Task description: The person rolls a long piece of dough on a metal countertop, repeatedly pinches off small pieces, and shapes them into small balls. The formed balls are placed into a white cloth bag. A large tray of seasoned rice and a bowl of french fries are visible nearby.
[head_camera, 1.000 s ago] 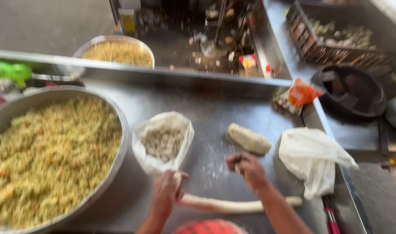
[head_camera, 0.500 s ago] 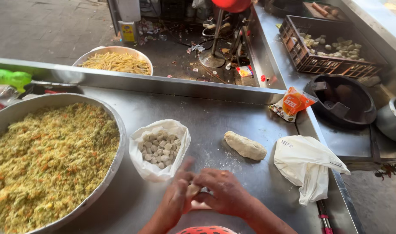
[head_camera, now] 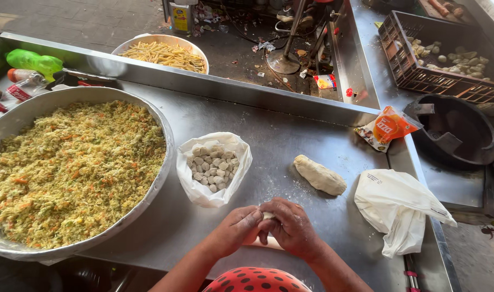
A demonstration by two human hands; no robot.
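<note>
both hands [head_camera: 268,227] closer, pinching dough [head_camera: 267,216]

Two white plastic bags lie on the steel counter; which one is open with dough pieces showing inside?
The white bag beside the big bowl of shredded filling: its mouth is rolled open around small dough pieces. The crumpled bag at the counter's right edge shows no contents.

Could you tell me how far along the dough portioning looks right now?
Done: a white bag already holds a heap of small dough pieces. In hand: the left hand and right hand pinch at the dough rope between them. Left: a whole dough log lies untouched beside them.
</note>
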